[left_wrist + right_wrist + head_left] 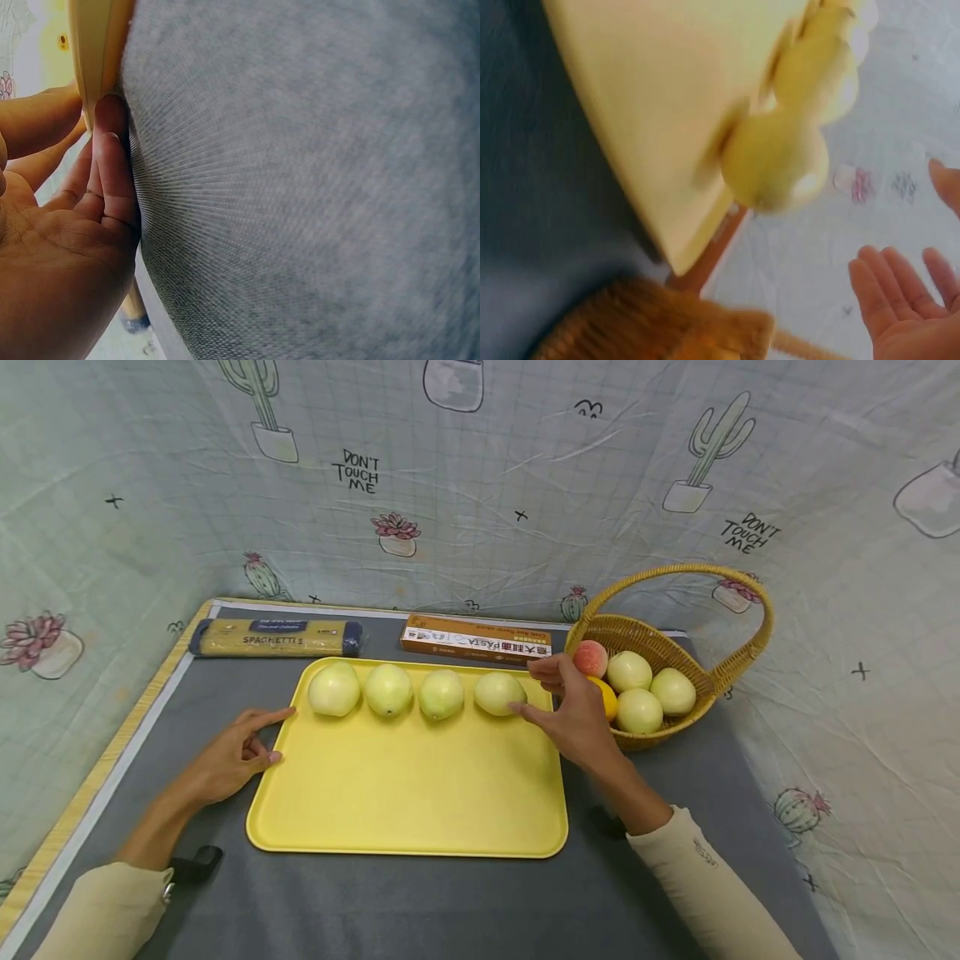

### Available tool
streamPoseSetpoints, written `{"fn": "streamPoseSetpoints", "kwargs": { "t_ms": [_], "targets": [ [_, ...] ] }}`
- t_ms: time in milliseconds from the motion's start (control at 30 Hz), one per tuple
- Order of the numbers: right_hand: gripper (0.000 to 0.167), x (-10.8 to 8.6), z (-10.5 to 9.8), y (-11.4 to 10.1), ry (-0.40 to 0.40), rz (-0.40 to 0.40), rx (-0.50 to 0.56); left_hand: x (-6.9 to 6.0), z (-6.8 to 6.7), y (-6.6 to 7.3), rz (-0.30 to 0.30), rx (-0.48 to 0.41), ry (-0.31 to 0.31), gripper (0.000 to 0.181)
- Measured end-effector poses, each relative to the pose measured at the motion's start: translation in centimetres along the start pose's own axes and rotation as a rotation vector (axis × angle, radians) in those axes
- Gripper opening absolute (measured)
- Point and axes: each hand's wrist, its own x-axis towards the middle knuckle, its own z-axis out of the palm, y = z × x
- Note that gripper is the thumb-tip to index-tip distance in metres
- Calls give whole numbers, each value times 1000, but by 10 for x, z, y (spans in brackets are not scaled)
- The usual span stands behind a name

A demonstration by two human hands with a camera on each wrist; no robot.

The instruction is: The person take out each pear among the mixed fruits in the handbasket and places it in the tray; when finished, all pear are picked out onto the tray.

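Four pale green, round melon-like fruits line the far side of a yellow tray point(412, 793). At the tray's left rim, my left hand point(225, 760) holds the edge, its index finger stretched along it. The left wrist view shows the thumb at the rim and fingertips point(111, 112) tucked low against it, by the cloth. Beside the rightmost fruit point(497, 693) is my right hand point(573, 714), fingers spread and holding nothing. In the right wrist view a gap separates that hand point(907, 300) from the nearest fruit point(772, 161).
A wicker basket point(720, 681) on the right holds a peach point(590, 657), an orange-yellow fruit point(604, 697) and several pale green fruits point(639, 711). Behind the tray lie a spaghetti packet point(273, 639) and a pasta box point(476, 639). Patterned cloth point(465, 485) hangs behind the table.
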Motion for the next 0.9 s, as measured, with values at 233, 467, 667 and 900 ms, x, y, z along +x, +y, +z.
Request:
{"fn": "streamPoseSetpoints", "kwargs": {
  "t_ms": [233, 467, 667, 900],
  "targets": [
    [60, 1, -32, 12, 103, -74, -15, 0, 0, 1, 2, 0, 6, 65],
    [58, 1, -60, 27, 170, -3, 20, -1, 0, 4, 1, 3, 6, 64],
    [56, 3, -79, 42, 210, 118, -50, -1, -1, 3, 12, 3, 10, 64],
    [62, 7, -99, 72, 184, 209, -109, 0, -1, 3, 13, 2, 2, 64]
  ]
}}
